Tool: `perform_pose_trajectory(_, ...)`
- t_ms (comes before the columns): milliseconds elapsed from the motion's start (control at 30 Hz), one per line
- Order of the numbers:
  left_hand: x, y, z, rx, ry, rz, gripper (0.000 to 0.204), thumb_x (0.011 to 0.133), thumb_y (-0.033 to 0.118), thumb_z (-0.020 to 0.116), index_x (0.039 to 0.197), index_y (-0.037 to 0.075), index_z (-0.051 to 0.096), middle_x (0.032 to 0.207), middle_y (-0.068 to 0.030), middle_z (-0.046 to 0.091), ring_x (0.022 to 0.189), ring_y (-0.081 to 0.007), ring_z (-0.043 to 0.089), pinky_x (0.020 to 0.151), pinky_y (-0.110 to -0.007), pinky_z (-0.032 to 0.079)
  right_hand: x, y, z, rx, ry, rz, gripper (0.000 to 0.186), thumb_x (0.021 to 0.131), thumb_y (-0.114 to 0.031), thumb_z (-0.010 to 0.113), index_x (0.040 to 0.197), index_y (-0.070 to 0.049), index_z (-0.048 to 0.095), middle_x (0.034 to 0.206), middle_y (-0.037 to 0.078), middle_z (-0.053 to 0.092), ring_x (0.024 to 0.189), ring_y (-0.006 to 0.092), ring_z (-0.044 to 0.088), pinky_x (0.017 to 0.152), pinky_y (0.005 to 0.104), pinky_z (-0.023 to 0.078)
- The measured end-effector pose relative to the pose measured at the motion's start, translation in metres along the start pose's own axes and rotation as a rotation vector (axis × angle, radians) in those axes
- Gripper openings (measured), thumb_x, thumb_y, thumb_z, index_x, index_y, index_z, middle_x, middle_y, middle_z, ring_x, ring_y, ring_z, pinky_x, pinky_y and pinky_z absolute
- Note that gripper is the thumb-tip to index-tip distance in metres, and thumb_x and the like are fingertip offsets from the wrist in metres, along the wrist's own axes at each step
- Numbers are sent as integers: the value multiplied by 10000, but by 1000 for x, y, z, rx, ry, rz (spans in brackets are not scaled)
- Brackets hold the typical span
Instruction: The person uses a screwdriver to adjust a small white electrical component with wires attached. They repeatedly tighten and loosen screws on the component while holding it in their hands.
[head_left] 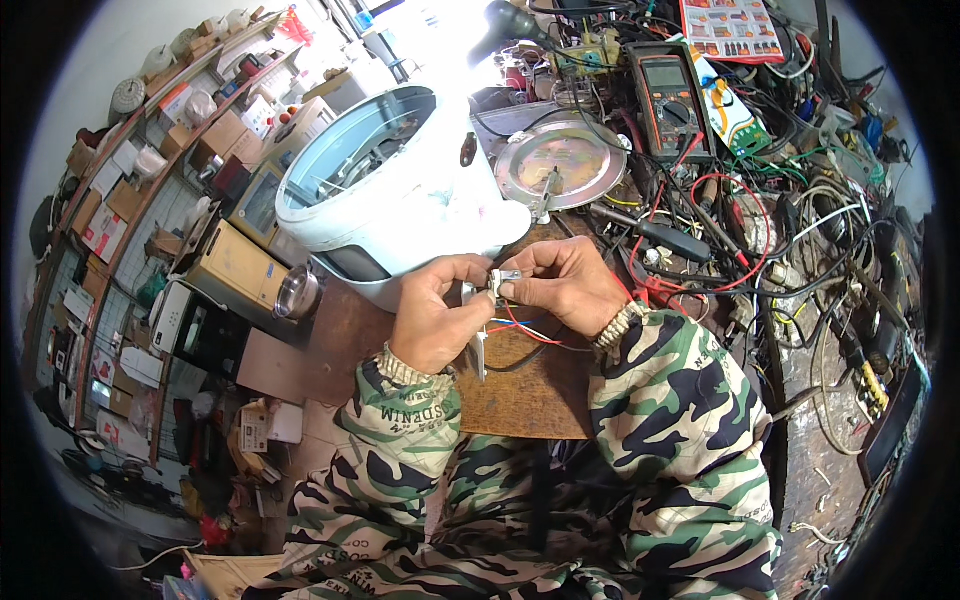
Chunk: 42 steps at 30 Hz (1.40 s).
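Observation:
My left hand (432, 318) grips a thin silver metal bracket (479, 353) whose lower end points down over the wooden work surface (545, 395). Pinched in my right hand (570, 290) is a small silvery component (508, 276) at the bracket's top, where my left fingers also meet it. Loose red, blue and white wires (519, 325) trail below the component. Behind my hands stands a pale blue appliance housing (385, 235) with an open round top. A round metal plate (560, 160) lies to its right. Exactly what my fingertips hold is partly hidden.
A multimeter (670, 95), a dark-handled tool (665, 235) and tangled cables (830, 270) crowd the bench's right side. A desk lamp (510, 25) is at the back. Shelves of boxes (110, 215) and a steel pot (298, 290) are at the left.

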<state>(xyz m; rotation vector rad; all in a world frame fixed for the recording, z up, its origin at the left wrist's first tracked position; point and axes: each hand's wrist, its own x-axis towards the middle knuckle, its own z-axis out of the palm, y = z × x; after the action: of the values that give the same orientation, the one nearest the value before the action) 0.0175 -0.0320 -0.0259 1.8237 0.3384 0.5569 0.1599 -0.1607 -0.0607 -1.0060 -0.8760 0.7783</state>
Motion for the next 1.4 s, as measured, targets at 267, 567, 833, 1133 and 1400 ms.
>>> perform_pose_trajectory(267, 1, -2, -2, 130, 13, 83, 245, 782, 41, 694, 1003, -62, 670, 890, -28, 678, 744, -58, 584, 658, -224, 487, -2, -7, 1, -26, 6, 45, 86, 849, -8, 714, 924, 32, 721, 826, 28, 700, 744, 63, 611, 656, 218, 478)
perform_pose_trajectory(567, 0, -1, -1, 147, 79, 51, 206, 757, 73, 700, 918, -56, 692, 818, -56, 701, 732, -79, 605, 659, -251, 501, 3, 0, 0, -60, -34, 50, 121, 869, -22, 706, 973, 38, 709, 885, 39, 711, 798, 82, 624, 728, 238, 501)
perform_pose_trajectory(833, 17, 1, 2, 258, -61, 59, 215, 797, 36, 662, 972, -87, 693, 887, -61, 703, 790, -64, 617, 676, -227, 505, -2, -3, -12, 54, -8, 54, 155, 873, -28, 717, 1010, 43, 699, 925, 57, 718, 831, 97, 635, 771, 249, 507)
perform_pose_trajectory(1133, 35, 13, -2, 346, -182, -183, 243, 819, 64, 671, 1006, -92, 688, 812, -78, 686, 637, -76, 594, 547, -238, 478, 1, 9, -15, 157, 67, 62, 192, 871, -7, 715, 1049, 51, 673, 933, 75, 717, 828, 114, 642, 776, 254, 509)
perform_pose_trajectory(1400, 34, -2, -5, 129, -179, -107, 246, 855, 74, 660, 1015, -112, 675, 826, -72, 686, 608, -91, 614, 511, -240, 482, -4, 0, -9, 99, 83, 56, 170, 877, -2, 701, 1043, 31, 682, 891, 41, 702, 793, 81, 608, 736, 225, 467)
